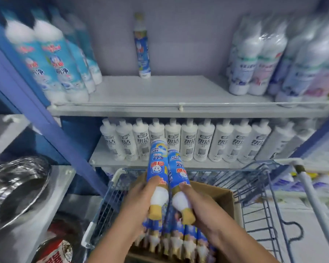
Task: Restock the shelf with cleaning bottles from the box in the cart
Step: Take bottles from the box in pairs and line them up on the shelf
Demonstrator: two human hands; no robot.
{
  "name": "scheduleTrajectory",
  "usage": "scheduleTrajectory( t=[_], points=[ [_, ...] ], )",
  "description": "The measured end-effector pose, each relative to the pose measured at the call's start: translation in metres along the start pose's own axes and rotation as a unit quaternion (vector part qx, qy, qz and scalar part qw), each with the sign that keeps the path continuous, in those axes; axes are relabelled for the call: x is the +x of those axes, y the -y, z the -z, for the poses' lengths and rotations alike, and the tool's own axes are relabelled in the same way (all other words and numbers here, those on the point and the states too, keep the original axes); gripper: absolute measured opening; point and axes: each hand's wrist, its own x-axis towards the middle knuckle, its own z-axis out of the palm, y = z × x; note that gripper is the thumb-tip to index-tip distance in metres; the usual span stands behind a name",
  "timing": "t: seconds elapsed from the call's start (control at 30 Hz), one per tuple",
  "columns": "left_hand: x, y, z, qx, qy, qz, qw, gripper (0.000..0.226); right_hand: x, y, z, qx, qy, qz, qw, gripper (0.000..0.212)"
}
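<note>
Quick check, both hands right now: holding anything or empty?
Left hand: grips one blue bottle near its neck.
Right hand: grips a second blue bottle near its neck, above the box.

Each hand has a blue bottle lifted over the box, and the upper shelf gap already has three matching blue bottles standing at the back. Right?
Not quite. The head view shows only one blue bottle standing at the back of the upper shelf gap, not three. The rest holds: the left hand and right hand each grip a blue bottle, left one and right one, over the box.
</note>
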Motion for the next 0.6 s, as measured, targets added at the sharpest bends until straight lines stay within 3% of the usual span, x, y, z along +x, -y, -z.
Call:
scheduleTrajectory(
  t=[0.13, 0.27, 0.6],
  points=[
    [-0.019, -0.042, 0.011, -0.009, 0.001, -0.05, 0.999, 0.038, -0.032, 0.044, -0.015, 0.021, 0.011, 0.071, 0.997, 0.046],
    [-0.026, -0.083, 0.024, -0.026, 0.012, -0.091, 0.995, 0.032, -0.049, 0.082, -0.034, 0.035, 0.004, 0.118, 0.992, 0.05],
    [0.02, -0.148, 0.039, -0.033, 0.042, -0.114, 0.992, 0.041, -0.018, 0.152, -0.086, 0.024, -0.046, 0.163, 0.985, 0.046]
  ],
)
